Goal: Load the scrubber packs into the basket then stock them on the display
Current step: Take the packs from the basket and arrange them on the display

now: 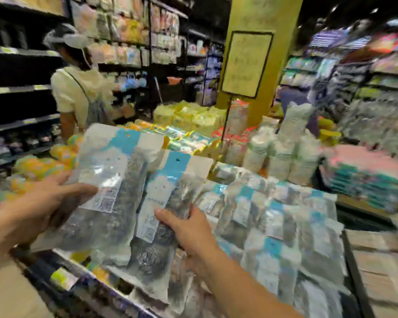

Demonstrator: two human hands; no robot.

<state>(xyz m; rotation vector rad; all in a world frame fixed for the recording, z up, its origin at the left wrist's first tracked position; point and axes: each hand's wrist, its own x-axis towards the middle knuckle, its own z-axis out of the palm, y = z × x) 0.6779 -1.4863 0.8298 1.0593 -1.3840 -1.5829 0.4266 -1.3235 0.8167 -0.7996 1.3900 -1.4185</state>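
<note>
My left hand grips a clear scrubber pack with a blue and white header card and steel wool inside, held up over the display. My right hand grips a second scrubber pack of the same kind, just to the right and slightly lower, overlapping the first. Below and to the right, several more scrubber packs lie in overlapping rows on the display table. No basket is in view.
A person in a pale top and cap stands at the dark shelves on the left. Orange and yellow sponges, stacked white cups and a sign on a pole by a yellow pillar stand behind. Cardboard boxes sit at right.
</note>
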